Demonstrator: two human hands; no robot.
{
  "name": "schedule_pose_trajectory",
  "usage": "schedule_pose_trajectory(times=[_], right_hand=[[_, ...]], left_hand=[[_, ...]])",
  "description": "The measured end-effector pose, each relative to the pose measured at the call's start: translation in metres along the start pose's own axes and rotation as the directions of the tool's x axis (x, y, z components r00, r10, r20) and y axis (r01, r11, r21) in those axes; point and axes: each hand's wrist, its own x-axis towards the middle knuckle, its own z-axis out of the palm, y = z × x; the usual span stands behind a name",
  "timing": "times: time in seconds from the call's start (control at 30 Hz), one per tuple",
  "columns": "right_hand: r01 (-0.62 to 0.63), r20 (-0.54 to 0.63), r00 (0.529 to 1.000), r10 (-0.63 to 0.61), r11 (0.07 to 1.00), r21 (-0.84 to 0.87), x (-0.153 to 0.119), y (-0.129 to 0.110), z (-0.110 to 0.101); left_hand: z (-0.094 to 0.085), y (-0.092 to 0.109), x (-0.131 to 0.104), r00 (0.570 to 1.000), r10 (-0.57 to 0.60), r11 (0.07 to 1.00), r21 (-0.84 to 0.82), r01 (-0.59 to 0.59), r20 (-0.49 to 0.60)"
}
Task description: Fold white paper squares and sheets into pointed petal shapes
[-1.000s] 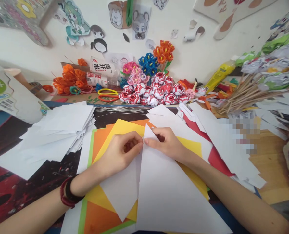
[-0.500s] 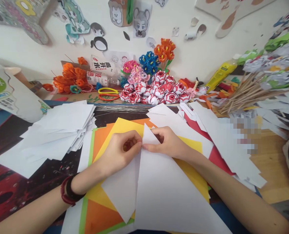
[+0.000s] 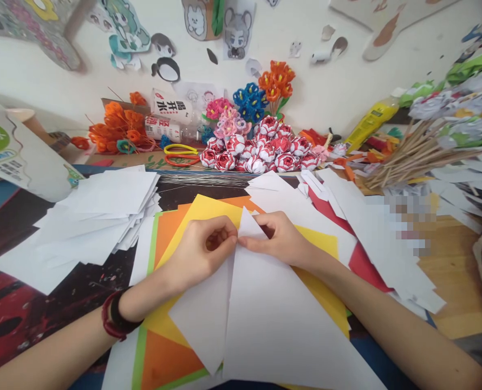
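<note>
A white sheet of paper [image 3: 281, 319], folded along a slanting edge, stands in front of me with its pointed tip upward. My right hand [image 3: 279, 238] grips it near the tip, thumb on the near face and fingers behind. My left hand [image 3: 208, 244] is closed in a pinch at the paper's left edge, its fingertips meeting my right thumb. Below the left hand hangs a narrower white flap [image 3: 206, 319]; whether it belongs to the same sheet I cannot tell. Underneath lie yellow paper [image 3: 196, 222], orange paper [image 3: 165, 360] and a green-edged sheet [image 3: 138, 357].
A pile of white sheets [image 3: 98, 216] lies at left, more white paper [image 3: 371, 238] and red paper [image 3: 365, 265] at right. Along the wall sit red-white paper flowers [image 3: 261, 149], orange flowers [image 3: 117, 130], a yellow bottle [image 3: 371, 124] and a bundle of sticks [image 3: 403, 151].
Both hands keep the same hold on the paper. The view has shifted very slightly; nothing else visibly differs.
</note>
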Motion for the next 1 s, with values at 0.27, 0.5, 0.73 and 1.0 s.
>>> schedule_pose_trajectory(times=[0.27,0.5,0.73,1.0], right_hand=[[0.038,-0.122,0.992,-0.039,0.999,-0.010,-0.004,-0.003,0.000],[0.031,-0.125,0.992,-0.023,0.998,0.060,-0.005,-0.009,-0.004],[-0.020,-0.066,0.997,0.026,0.995,0.096,-0.005,-0.010,-0.004],[-0.008,-0.052,0.999,0.010,1.000,0.028,-0.003,-0.009,-0.006]], left_hand=[[-0.001,0.001,0.000,0.999,-0.036,0.999,-0.027,0.036,-0.008],[-0.001,0.003,0.000,0.998,-0.055,0.997,-0.056,0.055,0.001],[0.000,0.000,0.000,0.996,-0.080,0.997,0.004,0.080,-0.049],[0.001,-0.005,0.000,0.993,-0.070,0.995,-0.076,0.062,-0.097]])
